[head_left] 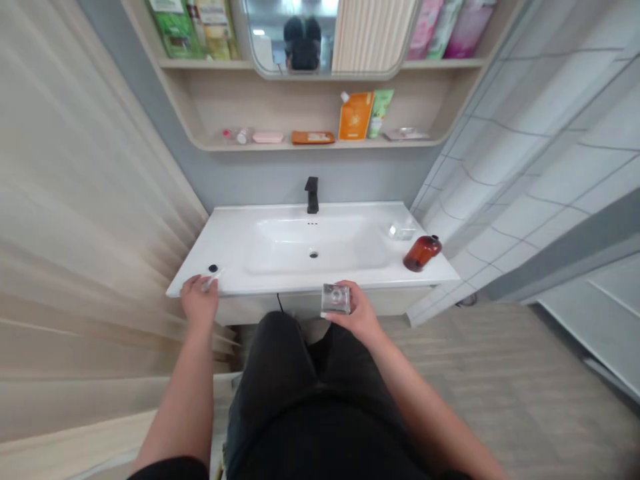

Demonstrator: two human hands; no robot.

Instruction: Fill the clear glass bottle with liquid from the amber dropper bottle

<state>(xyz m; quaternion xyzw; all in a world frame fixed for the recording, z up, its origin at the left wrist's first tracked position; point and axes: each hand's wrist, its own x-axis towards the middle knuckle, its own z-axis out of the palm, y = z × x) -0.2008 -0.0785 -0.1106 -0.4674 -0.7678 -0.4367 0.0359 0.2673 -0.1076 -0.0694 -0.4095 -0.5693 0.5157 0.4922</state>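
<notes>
Head: amber bottle beside basin

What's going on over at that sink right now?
Someone at the white sink counter has a clear, squarish container in the right hand, by the counter's front edge. The left hand, at the left end, holds a small pale item, too blurred to name, near a round black piece. An amber bottle is at the right end.

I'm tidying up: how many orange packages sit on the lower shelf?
2: an upright orange pouch beside the green tube, and a flat orange package lying left of the pouch. Another could be hidden behind them.
</notes>
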